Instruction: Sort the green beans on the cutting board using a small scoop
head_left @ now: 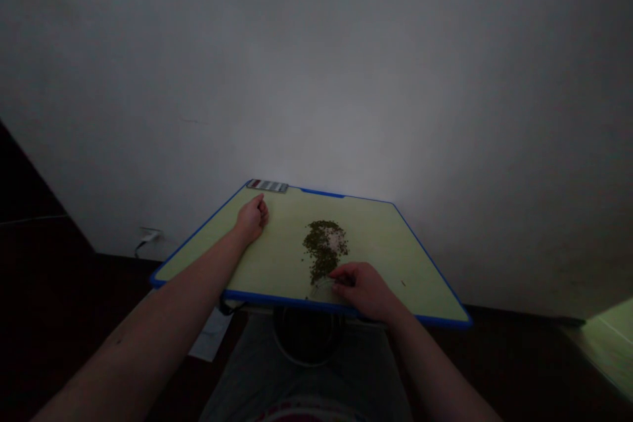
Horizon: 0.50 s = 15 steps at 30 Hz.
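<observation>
A heap of small green-brown grains, perhaps beans, is spread on the pale tabletop, with a pinkish-white patch on its right side. My right hand rests at the heap's near end, thumb and fingers bent together. By its fingertips a thin, clear, curved thing shows faintly; its kind is unclear. To the left of the heap, my left hand lies on the table with fingers curled in, and nothing shows in it. Below the table's near edge, a dark round bowl sits at my lap.
A blue rim edges the table, which stands against a grey wall. A flat striped object lies at the back left corner. A plug is in the wall at left. Pale paper lies below the table.
</observation>
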### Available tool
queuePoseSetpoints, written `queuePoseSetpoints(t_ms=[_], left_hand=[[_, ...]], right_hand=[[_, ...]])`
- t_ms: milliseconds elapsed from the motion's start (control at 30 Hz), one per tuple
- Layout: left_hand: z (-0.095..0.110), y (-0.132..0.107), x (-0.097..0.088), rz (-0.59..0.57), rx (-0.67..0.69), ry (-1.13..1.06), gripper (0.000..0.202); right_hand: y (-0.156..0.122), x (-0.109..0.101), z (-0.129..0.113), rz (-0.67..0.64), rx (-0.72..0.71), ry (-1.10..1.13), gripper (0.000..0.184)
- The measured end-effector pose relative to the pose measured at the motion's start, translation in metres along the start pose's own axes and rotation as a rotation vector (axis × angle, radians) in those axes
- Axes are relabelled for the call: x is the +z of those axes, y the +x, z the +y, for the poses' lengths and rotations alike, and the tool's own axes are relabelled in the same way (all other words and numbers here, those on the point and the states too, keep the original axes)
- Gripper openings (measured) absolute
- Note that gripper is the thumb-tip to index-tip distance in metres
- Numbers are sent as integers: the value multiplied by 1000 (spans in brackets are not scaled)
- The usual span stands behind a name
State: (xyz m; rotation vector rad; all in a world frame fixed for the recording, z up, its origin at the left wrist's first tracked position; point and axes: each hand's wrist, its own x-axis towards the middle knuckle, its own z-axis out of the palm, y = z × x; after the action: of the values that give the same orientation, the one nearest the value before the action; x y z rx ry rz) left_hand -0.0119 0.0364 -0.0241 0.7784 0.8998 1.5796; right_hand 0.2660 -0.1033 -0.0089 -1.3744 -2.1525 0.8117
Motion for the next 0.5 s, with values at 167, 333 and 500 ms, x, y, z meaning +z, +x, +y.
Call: queuePoseSetpoints(t_ms=[167, 333, 500], left_hand=[[1, -1, 1, 11, -5, 12, 34], [0, -2, 1, 2, 3, 15, 34], [1, -2, 1, -5, 3, 3, 34]], right_hand=[[-6, 0, 2, -2, 25, 57, 27], [-3, 1, 3, 26, 27, 76, 29], [9, 5, -2, 43, -10, 34, 28]])
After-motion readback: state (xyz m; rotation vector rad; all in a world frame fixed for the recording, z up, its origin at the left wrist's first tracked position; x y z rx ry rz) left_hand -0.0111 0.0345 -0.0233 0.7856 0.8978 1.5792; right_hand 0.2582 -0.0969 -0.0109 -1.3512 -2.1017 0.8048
